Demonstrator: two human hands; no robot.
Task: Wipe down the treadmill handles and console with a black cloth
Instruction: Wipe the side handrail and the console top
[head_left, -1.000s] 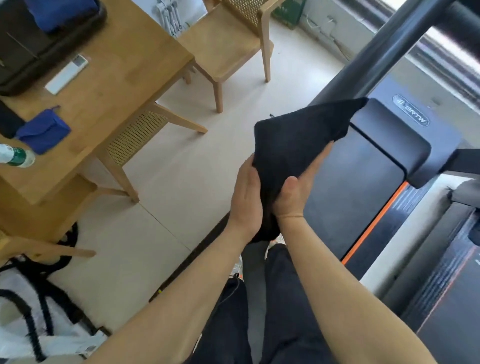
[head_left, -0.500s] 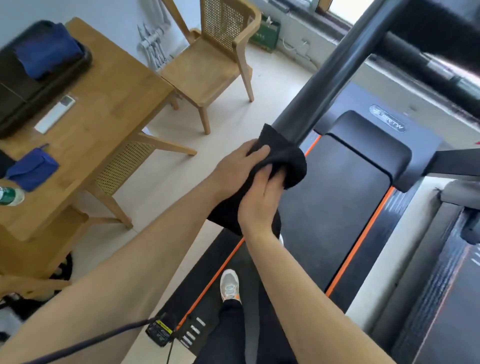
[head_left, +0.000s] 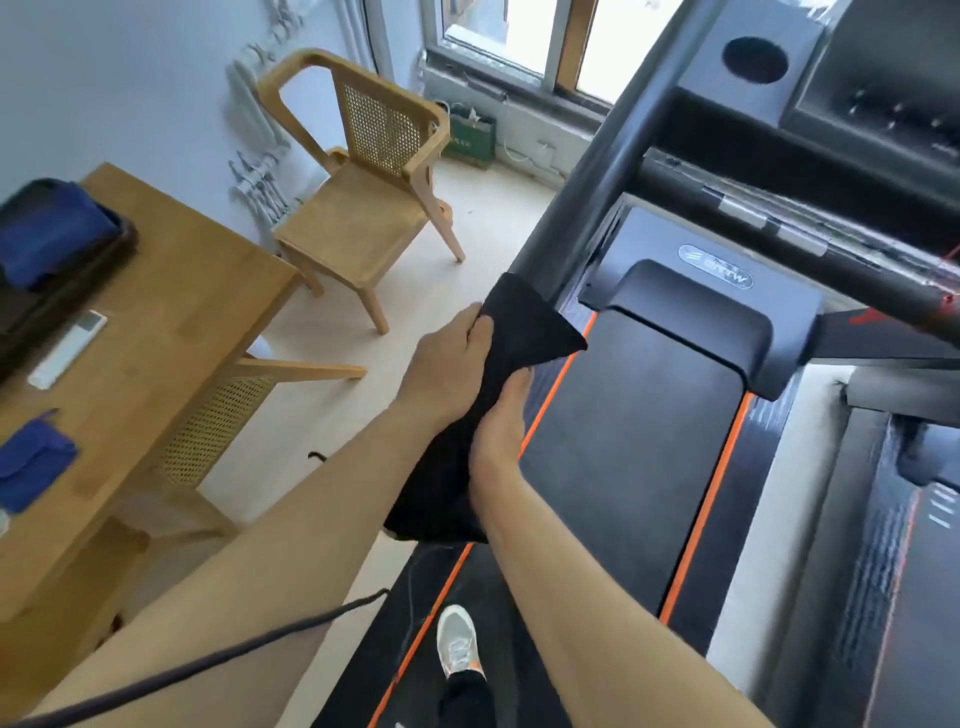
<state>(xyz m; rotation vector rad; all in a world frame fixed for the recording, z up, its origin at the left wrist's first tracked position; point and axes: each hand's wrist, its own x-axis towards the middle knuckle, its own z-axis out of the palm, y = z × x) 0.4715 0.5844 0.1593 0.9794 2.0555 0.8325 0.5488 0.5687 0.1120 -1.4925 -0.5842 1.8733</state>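
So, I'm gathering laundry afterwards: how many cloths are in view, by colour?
black cloth: 1
blue cloths: 2
Total: 3

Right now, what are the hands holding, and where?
Both hold the black cloth: left hand grips its upper left edge, right hand its middle.
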